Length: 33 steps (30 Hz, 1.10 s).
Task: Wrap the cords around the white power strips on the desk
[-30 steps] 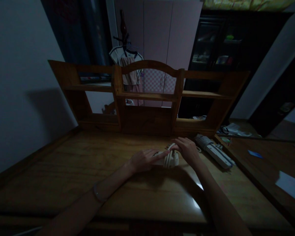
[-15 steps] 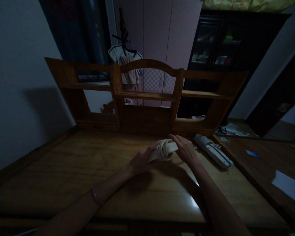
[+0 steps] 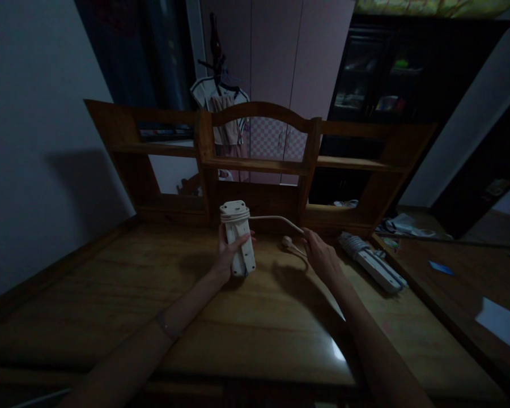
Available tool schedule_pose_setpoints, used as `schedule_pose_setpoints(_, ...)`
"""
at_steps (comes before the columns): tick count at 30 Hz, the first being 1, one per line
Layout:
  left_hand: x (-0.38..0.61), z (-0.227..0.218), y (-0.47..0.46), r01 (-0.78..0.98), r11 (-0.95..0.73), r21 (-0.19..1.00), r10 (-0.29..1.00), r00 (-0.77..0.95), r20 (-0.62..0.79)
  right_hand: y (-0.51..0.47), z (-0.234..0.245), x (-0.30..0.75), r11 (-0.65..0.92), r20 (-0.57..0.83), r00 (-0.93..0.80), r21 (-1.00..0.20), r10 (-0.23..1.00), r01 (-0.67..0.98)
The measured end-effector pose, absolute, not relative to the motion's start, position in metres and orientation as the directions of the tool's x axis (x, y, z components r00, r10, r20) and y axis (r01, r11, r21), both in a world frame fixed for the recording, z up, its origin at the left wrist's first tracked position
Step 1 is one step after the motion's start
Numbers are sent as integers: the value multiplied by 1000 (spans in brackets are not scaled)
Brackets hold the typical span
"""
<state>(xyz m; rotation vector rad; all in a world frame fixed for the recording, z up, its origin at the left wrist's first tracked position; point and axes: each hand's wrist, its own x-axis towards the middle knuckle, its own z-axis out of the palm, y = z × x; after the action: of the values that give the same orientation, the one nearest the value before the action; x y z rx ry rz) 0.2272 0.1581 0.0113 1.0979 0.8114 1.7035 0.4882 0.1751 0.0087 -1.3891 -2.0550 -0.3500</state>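
Over the brown wooden worktop (image 3: 153,294), the left hand (image 3: 226,259) wraps around an upright white plastic power strip (image 3: 240,241). The right hand (image 3: 321,258) pinches its soft white cord (image 3: 272,217). The strip looks hard and light; grip its middle.

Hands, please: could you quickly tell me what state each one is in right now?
Left hand: closed around the white power strip, held upright.
Right hand: closed, pinching the cord that leads from the strip's top.
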Motion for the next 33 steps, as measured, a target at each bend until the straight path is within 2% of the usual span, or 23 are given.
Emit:
schedule_pose_setpoints(4,222,6,166,-388,-280,878,958,-179,226,172,8,484,442,677,-208,-193,706,876)
schedule_pose_setpoints(7,220,2,170,-370,-273,888,958,-190,215,164,13,483,466,711,-216,-175,670,868)
schedule_pose_setpoints(11,218,-2,174,-241,-267,933,951,-223,214,151,19,482,526,778,-267,-94,569,845)
schedule_pose_setpoints(14,218,-5,175,-91,-302,949,921,-285,266,145,19,484,547,817,-319,4,481,837)
schedule_pose_setpoints(18,222,-7,175,21,-324,946,918,-236,319,138,19,485,575,833,-411,143,369,806)
schedule_pose_setpoints(25,220,-7,177,199,-383,902,880,-218,422,111,27,456,734,737,-625,271,258,623)
schedule_pose_setpoints(28,217,-6,178,242,-373,896,874,-232,426,112,26,450,734,724,-628,255,287,629)
schedule_pose_setpoints(33,214,-4,178,262,-384,885,871,-216,442,125,23,467,626,840,-394,85,374,775)
